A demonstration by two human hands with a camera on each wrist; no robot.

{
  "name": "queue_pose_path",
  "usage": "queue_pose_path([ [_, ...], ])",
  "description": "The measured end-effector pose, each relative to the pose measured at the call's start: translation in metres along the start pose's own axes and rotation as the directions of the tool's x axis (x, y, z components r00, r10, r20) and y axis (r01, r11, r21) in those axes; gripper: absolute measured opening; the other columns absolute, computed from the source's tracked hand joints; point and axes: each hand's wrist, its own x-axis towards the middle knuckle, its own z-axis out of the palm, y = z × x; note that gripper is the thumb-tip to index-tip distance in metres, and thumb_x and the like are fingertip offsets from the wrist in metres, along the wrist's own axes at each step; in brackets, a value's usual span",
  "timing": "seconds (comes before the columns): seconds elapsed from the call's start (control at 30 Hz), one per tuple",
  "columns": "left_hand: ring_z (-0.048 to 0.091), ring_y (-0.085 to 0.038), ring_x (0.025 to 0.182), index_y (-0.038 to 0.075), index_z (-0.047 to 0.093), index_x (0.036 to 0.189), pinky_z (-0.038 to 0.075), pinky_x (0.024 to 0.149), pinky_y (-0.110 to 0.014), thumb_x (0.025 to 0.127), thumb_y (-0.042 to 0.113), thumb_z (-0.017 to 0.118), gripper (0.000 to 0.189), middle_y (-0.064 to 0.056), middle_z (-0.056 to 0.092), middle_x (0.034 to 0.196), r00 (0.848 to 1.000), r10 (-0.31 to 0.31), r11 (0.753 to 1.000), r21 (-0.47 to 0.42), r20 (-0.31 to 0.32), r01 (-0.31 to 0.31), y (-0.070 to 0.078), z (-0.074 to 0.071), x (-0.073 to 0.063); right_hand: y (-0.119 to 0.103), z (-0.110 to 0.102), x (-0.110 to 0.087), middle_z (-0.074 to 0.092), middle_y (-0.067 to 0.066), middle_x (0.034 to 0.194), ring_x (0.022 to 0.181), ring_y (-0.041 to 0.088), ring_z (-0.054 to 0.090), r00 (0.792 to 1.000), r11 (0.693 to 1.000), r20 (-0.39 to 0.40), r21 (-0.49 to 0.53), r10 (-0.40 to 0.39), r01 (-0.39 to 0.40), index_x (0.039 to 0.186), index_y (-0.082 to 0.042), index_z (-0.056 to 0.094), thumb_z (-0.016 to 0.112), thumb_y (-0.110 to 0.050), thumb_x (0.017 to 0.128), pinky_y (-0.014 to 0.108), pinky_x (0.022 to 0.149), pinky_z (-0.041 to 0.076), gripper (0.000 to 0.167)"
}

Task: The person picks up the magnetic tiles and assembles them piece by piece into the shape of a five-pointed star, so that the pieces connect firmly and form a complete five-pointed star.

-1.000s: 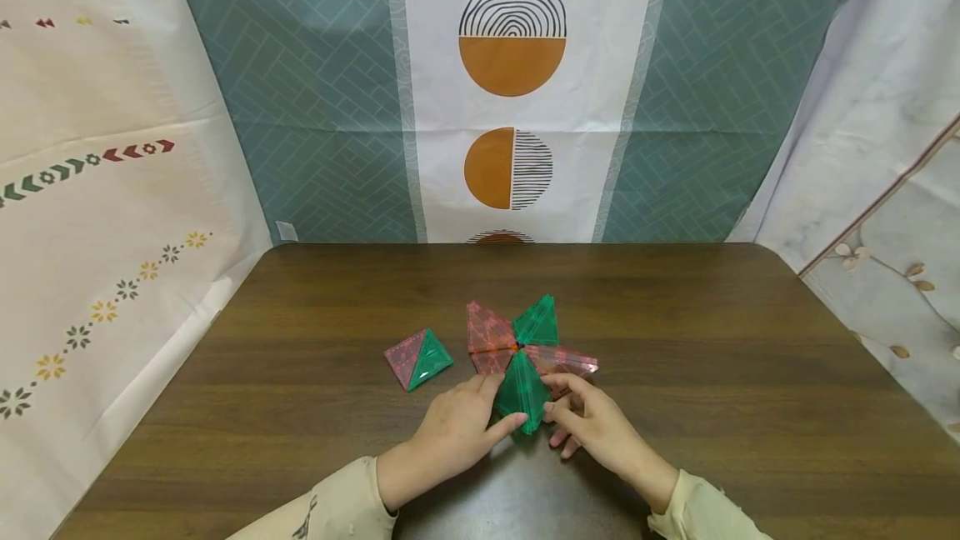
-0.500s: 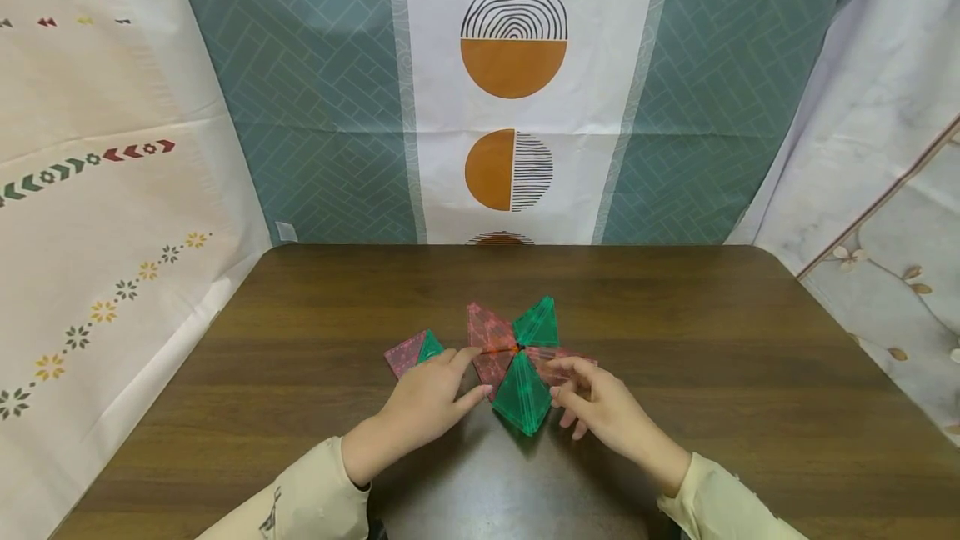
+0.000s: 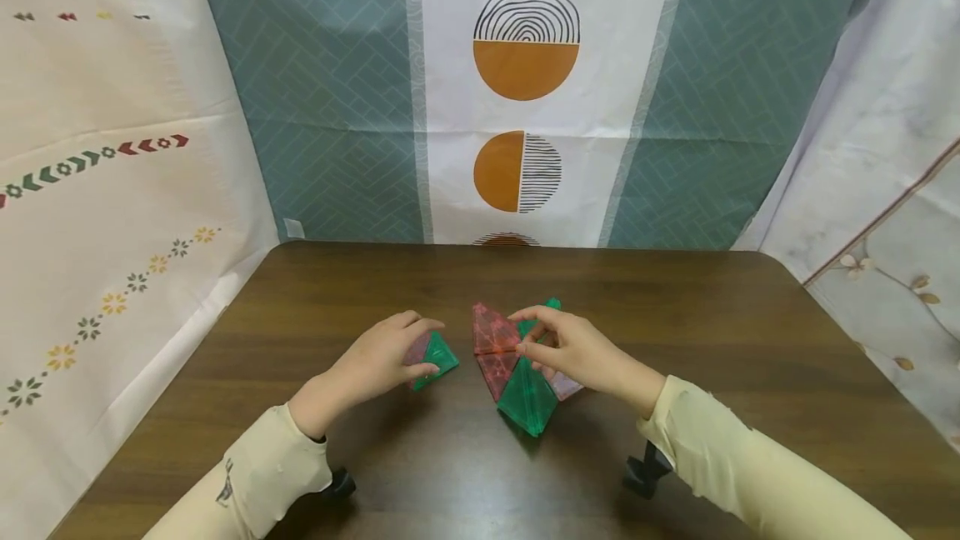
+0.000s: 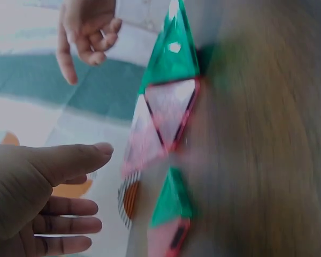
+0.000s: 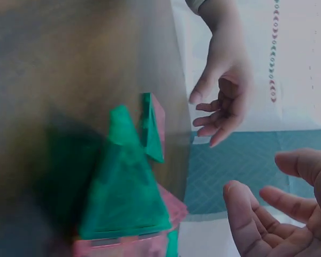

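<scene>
A star-shaped build of translucent magnetic tiles [image 3: 528, 397], in pink and green, stands on the table with raised, folded points. My right hand [image 3: 588, 357] hovers at its centre and hides part of the far green and right pink points. To its left lies a smaller pink-and-green magnetic tile piece [image 3: 441, 359]. My left hand [image 3: 367, 365] is at that piece, thumb and forefinger apart around it, covering much of the pink half; in the left wrist view the fingers hold nothing. The right wrist view shows loosely bent right fingers [image 5: 241, 214] with nothing between them.
The brown wooden table [image 3: 675, 298] ends at a patterned cloth backdrop [image 3: 337, 107], with pale cloths at both sides. Dark wrist-camera mounts [image 3: 647, 472] hang below the sleeves. Both wrist views are partly blurred.
My left hand has left the star's near green point and moved left to the smaller piece. My right hand has risen from the star's right side to over its centre. The star stays put.
</scene>
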Motion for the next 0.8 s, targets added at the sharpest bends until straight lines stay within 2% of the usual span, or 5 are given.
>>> queue_pose_path([
  [0.13, 0.062, -0.025, 0.103, 0.009, 0.059, 0.128, 0.052, 0.09, -0.042, 0.077, 0.028, 0.08, 0.059, -0.008, 0.063, 0.113, 1.0, 0.002, 1.0, -0.018, -0.002, -0.002, -0.018, 0.002, -0.001, -0.013, 0.0, 0.019, 0.065, 0.01, 0.093, 0.067, 0.03, 0.064, 0.998, 0.998, 0.052, -0.056, -0.024, 0.027, 0.133, -0.013, 0.052, 0.061, -0.02, 0.095, 0.04, 0.064, 0.056, 0.04],
  [0.33, 0.06, -0.025, 0.108, 0.009, 0.057, 0.131, 0.051, 0.092, -0.045, 0.075, 0.033, 0.082, 0.066, -0.009, 0.062, 0.118, 0.996, -0.066, 0.995, -0.074, 0.065, 0.071, -0.04, 0.005, -0.002, -0.022, 0.008, 0.048, 0.064, 0.005, 0.095, 0.07, 0.026, 0.065, 0.993, 0.993, 0.11, -0.112, -0.031, 0.043, 0.132, -0.01, 0.053, 0.063, -0.02, 0.093, 0.031, 0.061, 0.055, 0.041],
  [0.53, 0.057, -0.023, 0.104, 0.007, 0.054, 0.134, 0.05, 0.091, -0.044, 0.071, 0.042, 0.082, 0.077, -0.009, 0.06, 0.117, 0.982, -0.113, 0.983, -0.126, 0.15, 0.132, -0.053, 0.012, -0.006, -0.017, 0.02, 0.075, 0.066, 0.001, 0.101, 0.086, 0.014, 0.065, 0.991, 0.974, 0.13, -0.224, -0.006, 0.035, 0.131, -0.013, 0.055, 0.066, -0.021, 0.092, 0.025, 0.076, 0.053, 0.041],
  [0.67, 0.053, -0.019, 0.099, 0.007, 0.054, 0.134, 0.049, 0.086, -0.039, 0.07, 0.047, 0.082, 0.081, -0.007, 0.058, 0.114, 0.976, -0.124, 0.982, -0.12, 0.177, 0.146, -0.058, 0.019, -0.008, -0.01, 0.026, 0.089, 0.068, -0.001, 0.098, 0.082, 0.01, 0.063, 0.986, 0.966, 0.164, -0.255, 0.007, 0.035, 0.131, -0.012, 0.054, 0.065, -0.021, 0.092, 0.025, 0.077, 0.052, 0.042],
  [0.8, 0.05, -0.02, 0.099, 0.006, 0.055, 0.133, 0.048, 0.084, -0.038, 0.068, 0.049, 0.083, 0.083, -0.007, 0.056, 0.111, 0.978, -0.131, 0.984, -0.102, 0.162, 0.149, -0.06, 0.025, -0.008, -0.007, 0.034, 0.1, 0.069, 0.003, 0.099, 0.079, 0.011, 0.064, 0.98, 0.965, 0.2, -0.257, 0.009, 0.043, 0.132, -0.008, 0.054, 0.064, -0.018, 0.093, 0.025, 0.075, 0.053, 0.042],
])
